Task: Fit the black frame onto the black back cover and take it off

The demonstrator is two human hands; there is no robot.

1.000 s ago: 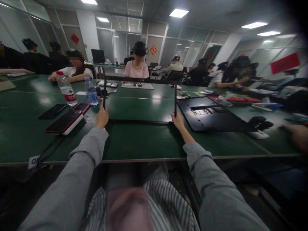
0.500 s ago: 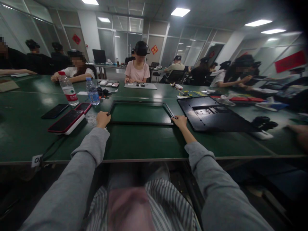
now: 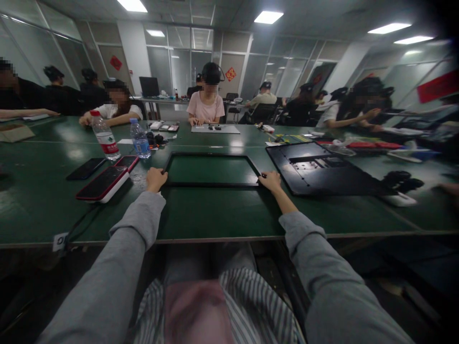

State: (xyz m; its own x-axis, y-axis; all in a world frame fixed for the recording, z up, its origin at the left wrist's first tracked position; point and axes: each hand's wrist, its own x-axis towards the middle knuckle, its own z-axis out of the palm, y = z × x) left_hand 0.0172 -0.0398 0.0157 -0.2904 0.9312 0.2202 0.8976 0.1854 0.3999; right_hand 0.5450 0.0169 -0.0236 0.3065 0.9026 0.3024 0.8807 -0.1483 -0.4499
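A thin black rectangular frame (image 3: 211, 185), like a monitor bezel, is held level at the green table (image 3: 215, 215); the green surface shows through its opening. My left hand (image 3: 157, 179) is closed on its left side, and my right hand (image 3: 270, 181) grips its right side near the front corner. Whether the frame rests on the table or hovers just above it, I cannot tell. Right of my right hand lies a large black panel (image 3: 322, 177) with a recessed middle and metal parts, perhaps a monitor's back.
Left of my left hand are a red-edged phone on a white block (image 3: 103, 184), a dark phone (image 3: 86, 168) and two water bottles (image 3: 141, 138). A black object (image 3: 401, 181) lies at the right. Across the table a person in pink (image 3: 206, 105) works over a grey mat (image 3: 227, 129).
My view has shifted slightly, so everything appears a little to the right or lower. Both hands keep their hold on the black frame, which stays nearly in place.
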